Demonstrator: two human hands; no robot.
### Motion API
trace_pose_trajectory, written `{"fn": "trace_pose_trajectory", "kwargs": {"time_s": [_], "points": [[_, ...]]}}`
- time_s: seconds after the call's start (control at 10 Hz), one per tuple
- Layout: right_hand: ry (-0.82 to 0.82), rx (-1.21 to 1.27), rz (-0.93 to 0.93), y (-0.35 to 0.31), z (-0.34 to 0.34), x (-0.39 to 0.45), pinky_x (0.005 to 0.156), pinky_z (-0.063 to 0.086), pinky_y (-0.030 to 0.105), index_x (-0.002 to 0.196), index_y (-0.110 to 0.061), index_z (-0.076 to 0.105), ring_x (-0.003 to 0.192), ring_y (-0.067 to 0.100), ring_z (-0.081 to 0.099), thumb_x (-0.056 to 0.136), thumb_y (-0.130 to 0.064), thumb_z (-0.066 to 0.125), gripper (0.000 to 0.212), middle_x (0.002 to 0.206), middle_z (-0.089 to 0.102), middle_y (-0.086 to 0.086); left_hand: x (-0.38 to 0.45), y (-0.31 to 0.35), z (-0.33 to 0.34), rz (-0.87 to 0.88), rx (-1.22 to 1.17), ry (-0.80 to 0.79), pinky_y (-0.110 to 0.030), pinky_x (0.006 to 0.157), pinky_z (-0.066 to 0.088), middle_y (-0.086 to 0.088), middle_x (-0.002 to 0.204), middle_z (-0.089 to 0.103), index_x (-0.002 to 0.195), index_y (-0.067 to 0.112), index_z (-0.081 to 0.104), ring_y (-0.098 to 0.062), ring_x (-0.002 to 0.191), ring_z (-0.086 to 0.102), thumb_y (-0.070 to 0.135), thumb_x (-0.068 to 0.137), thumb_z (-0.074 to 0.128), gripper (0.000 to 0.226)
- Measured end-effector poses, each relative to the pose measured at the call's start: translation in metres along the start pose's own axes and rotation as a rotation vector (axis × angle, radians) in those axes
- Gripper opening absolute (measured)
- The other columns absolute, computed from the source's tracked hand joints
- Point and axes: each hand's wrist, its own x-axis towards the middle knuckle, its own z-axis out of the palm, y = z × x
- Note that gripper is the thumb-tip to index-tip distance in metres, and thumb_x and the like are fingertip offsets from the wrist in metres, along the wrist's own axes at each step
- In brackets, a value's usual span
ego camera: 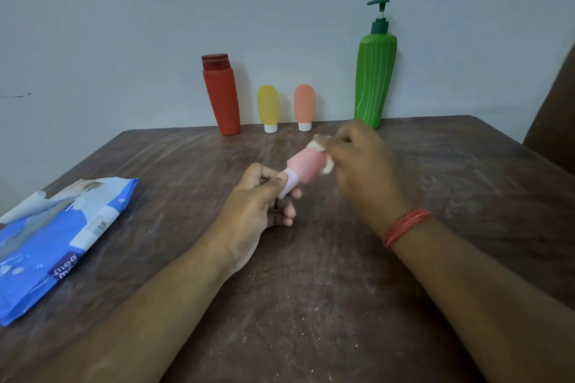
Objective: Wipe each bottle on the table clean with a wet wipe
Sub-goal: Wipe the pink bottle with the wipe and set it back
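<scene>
My left hand (259,196) pinches the white cap end of a small pink bottle (306,168) and holds it tilted above the middle of the brown table (311,289). My right hand (361,162) grips a white wet wipe (323,158) wrapped over the bottle's far rounded end. Against the wall at the table's back edge stand a red bottle (221,96), a small yellow bottle (268,107), a small orange bottle (304,106) and a tall green pump bottle (375,78).
A blue pack of wet wipes (59,239) lies at the table's left edge with its flap peeled open. A dark brown object (553,121) stands beyond the table's far right corner. The tabletop is scuffed and dusty.
</scene>
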Motion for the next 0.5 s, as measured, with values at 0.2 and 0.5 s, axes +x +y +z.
{"fn": "trace_pose_trajectory", "kwargs": {"time_s": [0.2, 0.5], "points": [[-0.026, 0.06, -0.134, -0.022, 0.004, -0.01, 0.069, 0.032, 0.026, 0.114, -0.016, 0.068, 0.084, 0.018, 0.048, 0.084, -0.004, 0.049, 0.037, 0.1, 0.051, 0.0, 0.003, -0.002, -0.002, -0.003, -0.058, 0.002, -0.028, 0.058, 0.049, -0.007, 0.089, 0.067, 0.092, 0.014, 0.046, -0.016, 0.062, 0.054, 0.022, 0.107, 0.047, 0.016], [-0.047, 0.135, -0.186, -0.032, 0.004, -0.011, 0.067, 0.038, 0.026, 0.107, -0.025, 0.063, 0.081, 0.01, 0.052, 0.096, -0.022, 0.05, 0.017, 0.097, 0.054, -0.007, 0.005, 0.004, -0.001, -0.102, -0.334, -0.079, -0.029, 0.056, 0.048, -0.002, 0.075, 0.051, 0.115, 0.016, 0.047, -0.012, 0.054, 0.043, 0.034, 0.109, 0.04, 0.02]]}}
